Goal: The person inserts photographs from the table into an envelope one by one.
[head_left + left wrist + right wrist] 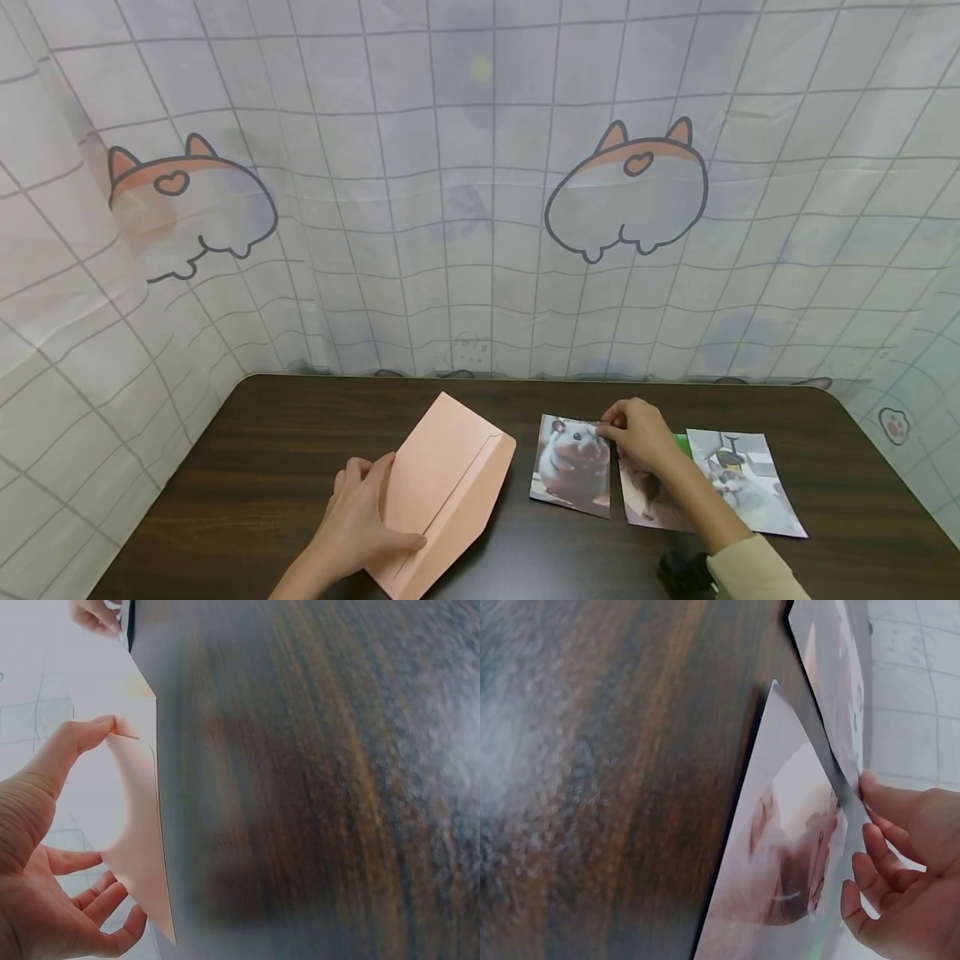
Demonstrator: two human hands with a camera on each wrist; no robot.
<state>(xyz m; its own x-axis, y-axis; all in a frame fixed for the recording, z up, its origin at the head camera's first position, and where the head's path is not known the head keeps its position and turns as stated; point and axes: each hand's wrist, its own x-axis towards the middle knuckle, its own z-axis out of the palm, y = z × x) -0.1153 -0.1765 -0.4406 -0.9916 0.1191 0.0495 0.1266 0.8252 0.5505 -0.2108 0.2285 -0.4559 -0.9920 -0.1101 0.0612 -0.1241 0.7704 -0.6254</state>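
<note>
Right fingers (pixel 891 799): thumb and a fingertip together, pinching the hamster photo (pixel 572 462) at its upper right corner; we see the rest loosely bent.
Left fingers (pixel 71 860): spread, clamped with the thumb on the envelope (pixel 438 479).
Photo corner: we judge a single-corner pinch liable to slip, or to crease the card, if it is pulled or twisted hard.
Neighbouring card (pixel 643 502): partly hidden by the right arm (pixel 705 508); a low sweep could, we judge, drag it.
Envelope paper: too firm a thumb could, we judge, buckle it.
Photo location: over the dark table (pixel 247 483), right of the envelope and well apart from it; we cannot tell how much is lifted.
Photo appearance: four-sided, thin, showing a pale, upright hamster, darker toward the belly.
Envelope appearance: plain peach, tilted, with a long line down its face and a narrower panel angled away on the right.
</note>
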